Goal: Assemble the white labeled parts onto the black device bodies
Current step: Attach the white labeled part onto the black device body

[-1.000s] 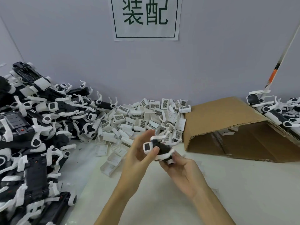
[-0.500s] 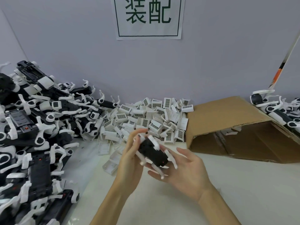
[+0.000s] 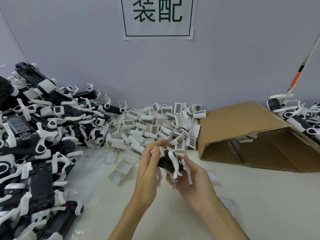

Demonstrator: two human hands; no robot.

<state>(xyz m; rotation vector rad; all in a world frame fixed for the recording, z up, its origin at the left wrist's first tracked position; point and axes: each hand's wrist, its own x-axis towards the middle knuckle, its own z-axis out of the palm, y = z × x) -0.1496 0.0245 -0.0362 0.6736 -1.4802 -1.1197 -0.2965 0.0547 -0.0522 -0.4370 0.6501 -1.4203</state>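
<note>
A black device body (image 3: 167, 161) with white clip arms sits between my two hands above the table's middle. My left hand (image 3: 148, 172) grips its left end, thumb and fingers wrapped over the top. Under its right side is my right hand (image 3: 192, 179), fingers curled up around a white arm. Behind my hands lies a heap of white labeled parts (image 3: 155, 125) with barcode stickers. A big pile of black device bodies (image 3: 34, 146) with white arms fills the left side.
A brown cardboard box (image 3: 245, 129) lies on its side at the right, open toward me. More black and white devices (image 3: 297, 116) rest beyond it at the far right. A paper sign (image 3: 158, 18) hangs on the grey wall. Loose white trays (image 3: 121, 168) lie left of my hands.
The device body has been turned in my hands from lying flat to standing more on end. My right hand has shifted from beneath it to its right side.
</note>
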